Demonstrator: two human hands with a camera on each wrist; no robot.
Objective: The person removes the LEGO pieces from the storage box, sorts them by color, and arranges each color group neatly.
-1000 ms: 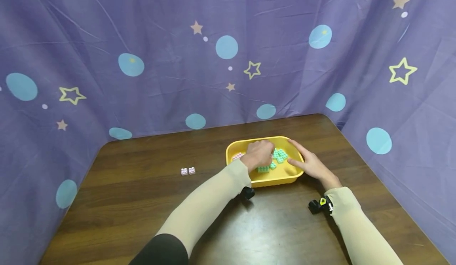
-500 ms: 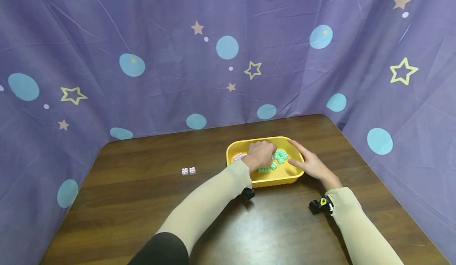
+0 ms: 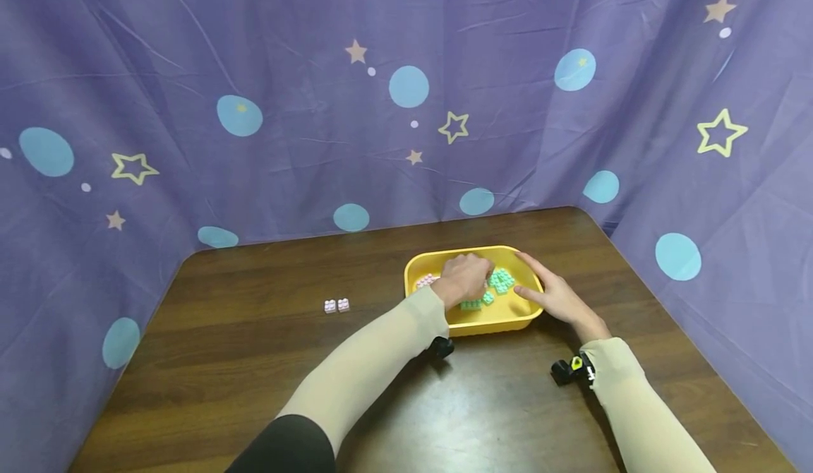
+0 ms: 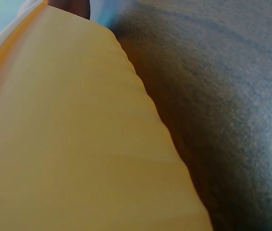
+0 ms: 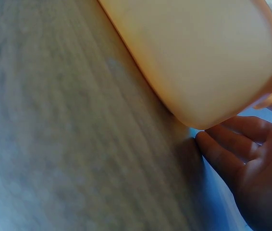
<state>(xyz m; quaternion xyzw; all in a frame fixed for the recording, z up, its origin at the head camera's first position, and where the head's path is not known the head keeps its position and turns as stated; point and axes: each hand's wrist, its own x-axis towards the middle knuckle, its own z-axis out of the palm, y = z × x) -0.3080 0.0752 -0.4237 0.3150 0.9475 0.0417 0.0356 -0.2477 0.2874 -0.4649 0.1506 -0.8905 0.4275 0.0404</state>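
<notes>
A yellow plastic tub (image 3: 490, 326) holds mint-green toy building bricks (image 3: 502, 279) on its right and pink ones (image 3: 425, 280) on its left. My left hand (image 3: 466, 275) reaches down inside it, knuckles up. Its fingertips are hidden, so what they touch is not visible; the left wrist view shows only the tub's wall (image 4: 78, 120) and tabletop. At the tub's right end, my right hand (image 3: 559, 298) holds the rim, thumb over the inside and fingers along the outside. In the right wrist view, the fingers (image 5: 222, 156) lie against the tub's outer wall (image 5: 198, 57).
Two pale pink bricks, one (image 3: 330, 306) beside the other (image 3: 344, 305), lie on the brown wooden table (image 3: 254, 346) left of the tub. A purple patterned curtain (image 3: 305, 141) hangs behind the table and along its sides.
The head view has shifted very slightly. Both hands and the tub stay nearly where they were, and the two bricks on the table have not moved.
</notes>
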